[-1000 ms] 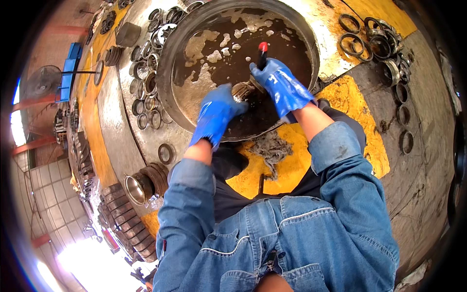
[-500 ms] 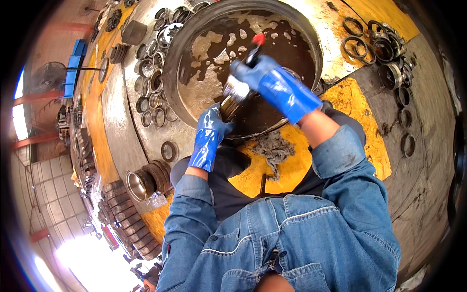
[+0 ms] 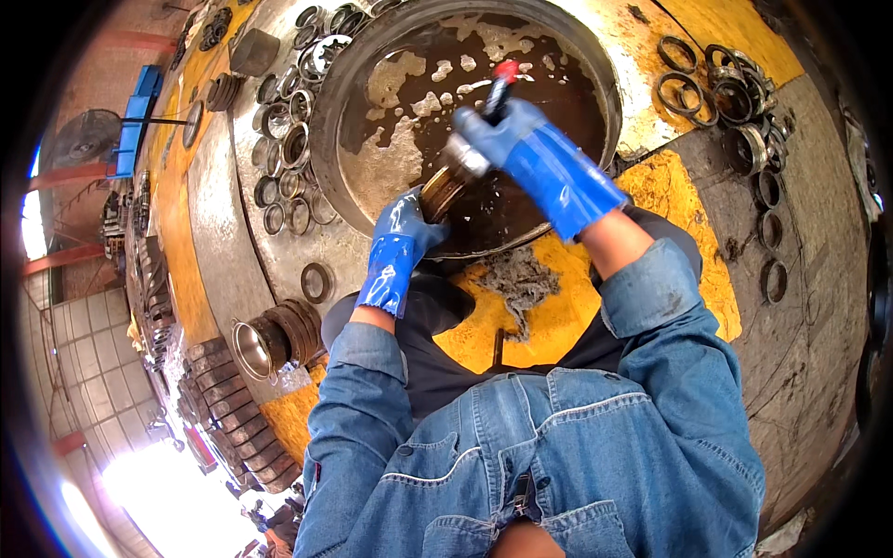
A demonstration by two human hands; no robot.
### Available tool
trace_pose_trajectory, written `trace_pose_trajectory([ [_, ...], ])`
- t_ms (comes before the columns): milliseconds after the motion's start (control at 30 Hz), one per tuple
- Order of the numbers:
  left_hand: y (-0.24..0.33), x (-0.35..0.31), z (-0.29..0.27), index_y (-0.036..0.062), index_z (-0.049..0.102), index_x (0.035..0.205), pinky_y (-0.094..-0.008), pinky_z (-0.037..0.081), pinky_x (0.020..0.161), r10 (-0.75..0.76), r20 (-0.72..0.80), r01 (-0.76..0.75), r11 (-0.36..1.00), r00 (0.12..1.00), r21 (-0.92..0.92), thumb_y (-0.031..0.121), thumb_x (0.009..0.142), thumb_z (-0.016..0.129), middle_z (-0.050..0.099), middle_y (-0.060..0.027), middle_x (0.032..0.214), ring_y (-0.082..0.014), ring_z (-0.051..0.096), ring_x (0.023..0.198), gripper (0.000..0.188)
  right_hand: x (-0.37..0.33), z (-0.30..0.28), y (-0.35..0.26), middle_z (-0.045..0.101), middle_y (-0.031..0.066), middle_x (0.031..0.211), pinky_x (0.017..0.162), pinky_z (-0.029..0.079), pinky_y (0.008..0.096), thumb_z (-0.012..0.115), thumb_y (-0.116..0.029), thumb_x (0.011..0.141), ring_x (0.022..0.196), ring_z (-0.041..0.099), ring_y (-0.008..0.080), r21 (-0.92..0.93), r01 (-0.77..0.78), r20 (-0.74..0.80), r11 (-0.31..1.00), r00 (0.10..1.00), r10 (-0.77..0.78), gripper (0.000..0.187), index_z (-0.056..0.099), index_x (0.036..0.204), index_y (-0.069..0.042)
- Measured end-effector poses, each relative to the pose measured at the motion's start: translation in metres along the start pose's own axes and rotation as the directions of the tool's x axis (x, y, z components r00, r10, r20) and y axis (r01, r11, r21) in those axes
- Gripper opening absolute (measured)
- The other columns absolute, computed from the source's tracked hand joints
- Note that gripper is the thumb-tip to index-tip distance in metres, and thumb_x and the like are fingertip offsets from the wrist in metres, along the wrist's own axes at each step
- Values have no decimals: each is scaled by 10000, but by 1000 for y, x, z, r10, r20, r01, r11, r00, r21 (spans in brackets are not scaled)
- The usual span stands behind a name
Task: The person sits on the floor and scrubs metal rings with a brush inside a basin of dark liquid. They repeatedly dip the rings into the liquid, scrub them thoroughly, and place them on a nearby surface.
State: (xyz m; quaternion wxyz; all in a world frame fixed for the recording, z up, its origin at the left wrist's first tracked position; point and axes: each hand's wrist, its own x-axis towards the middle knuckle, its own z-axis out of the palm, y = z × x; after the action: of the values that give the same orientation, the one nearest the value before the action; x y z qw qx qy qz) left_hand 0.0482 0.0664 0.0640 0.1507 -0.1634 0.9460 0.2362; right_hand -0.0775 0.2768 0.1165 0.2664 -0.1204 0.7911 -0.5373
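Observation:
Both my hands wear blue rubber gloves over the round basin [image 3: 326, 153], which holds dark liquid with patches of foam. My left hand [image 3: 400, 232] grips a grooved metal ring [image 3: 441, 193] at its lower edge, tilted above the near left of the liquid. In my right hand [image 3: 521, 139] is a brush [image 3: 499, 93] with a black, red-ended handle. Its silvery head is smeared by motion and lies at the ring's upper end; whether the two touch I cannot make out.
Several metal rings [image 3: 296, 147] stand left of the basin, more rings [image 3: 735, 98] at the right. A ring stack [image 3: 260, 349] and a single ring [image 3: 317, 282] sit near my left knee. Grey rag scraps [image 3: 521, 288] lie on the yellow board [image 3: 567, 321] between my legs.
My right hand and the brush have shifted slightly right and toward me. More of the ring's grooved side shows in my left hand, which stays in about the same place.

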Motion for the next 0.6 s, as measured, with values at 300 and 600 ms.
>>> trace_pose_trajectory([
  [300,13,8,-7,90,668,1248,-444,534,958,-13,65,8,997,998,80,340,724,833,728,-197,1144,-374,683,1098,603,34,5,38,679,121,659,708,563,437,576,-487,975,689,704,316,-157,-20,19,987,1000,23,456,748,838,-87],
  [600,104,63,-3,44,702,1192,-448,549,980,-97,143,28,907,985,419,296,739,802,705,-223,1208,-390,675,1143,527,70,17,102,754,160,1008,869,563,467,612,-500,919,972,717,376,-468,-261,-181,844,963,198,415,764,1092,-155],
])
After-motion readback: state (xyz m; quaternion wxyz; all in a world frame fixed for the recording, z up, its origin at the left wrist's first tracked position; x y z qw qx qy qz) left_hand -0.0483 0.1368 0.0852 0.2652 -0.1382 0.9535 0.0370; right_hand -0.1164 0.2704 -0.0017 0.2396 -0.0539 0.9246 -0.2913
